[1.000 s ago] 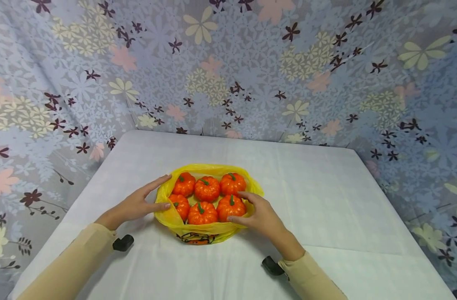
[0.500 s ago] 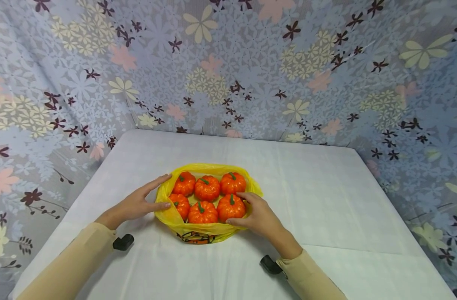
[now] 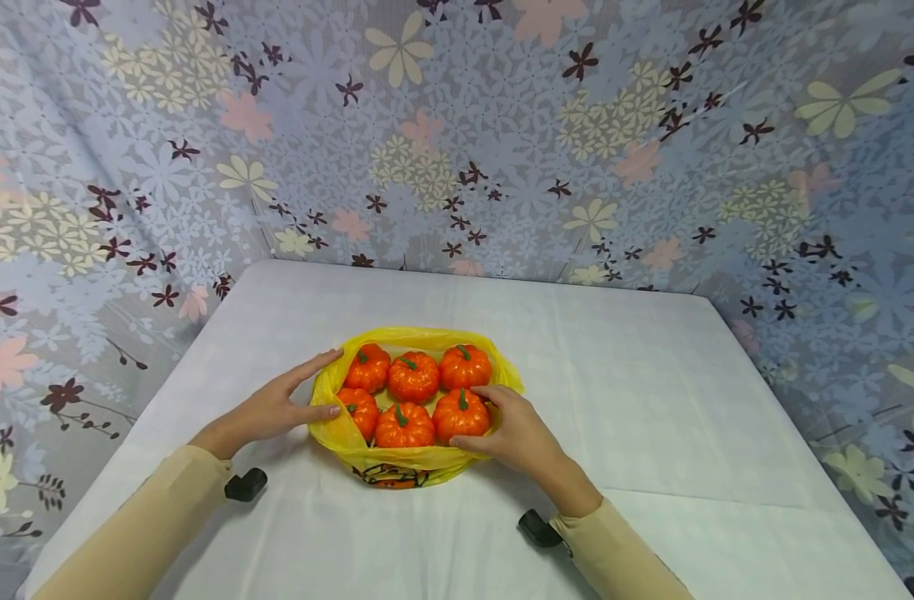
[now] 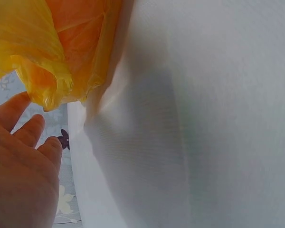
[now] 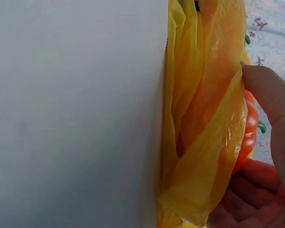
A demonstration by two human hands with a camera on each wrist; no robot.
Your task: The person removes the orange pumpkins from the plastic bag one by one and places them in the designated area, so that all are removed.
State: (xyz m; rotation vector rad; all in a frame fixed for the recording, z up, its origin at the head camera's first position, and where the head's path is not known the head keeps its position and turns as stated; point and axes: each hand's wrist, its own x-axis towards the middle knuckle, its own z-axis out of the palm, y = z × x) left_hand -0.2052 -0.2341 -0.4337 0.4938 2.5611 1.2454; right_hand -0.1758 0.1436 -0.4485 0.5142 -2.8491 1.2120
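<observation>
On the white-covered table (image 3: 651, 400), a little left of centre, sits a yellow plastic bag (image 3: 419, 460) with its mouth facing up and six orange pumpkins (image 3: 414, 379) inside. The long axis of the bag runs left to right, directly between the two hands.

Governing relation: the front right pumpkin (image 3: 460, 419) lies immediately to the left of the right hand (image 3: 516, 425), between its thumb and forefinger. The right hand is therefore the nearer one to it. The left hand (image 3: 277, 407) is at the opposite end, next to the front left pumpkin (image 3: 364, 414).

Hand state: the left hand is spread, fingers extended along the outer left end of the bag, thumb reaching over the rim; nothing is gripped. The right hand is partly curved, with its thumb against the near rim and its forefinger beyond — whether it grips the bag or the pumpkin, or merely rests there, cannot be told.

Appearance: each pumpkin is glossy, rounded and ribbed, with a short green stem. They stand in two rows of three — back and front. The bag is thin and translucent, its rim turned down in soft folds, with black and orange print on the near side. The film would probably crumple under light pressure.
</observation>
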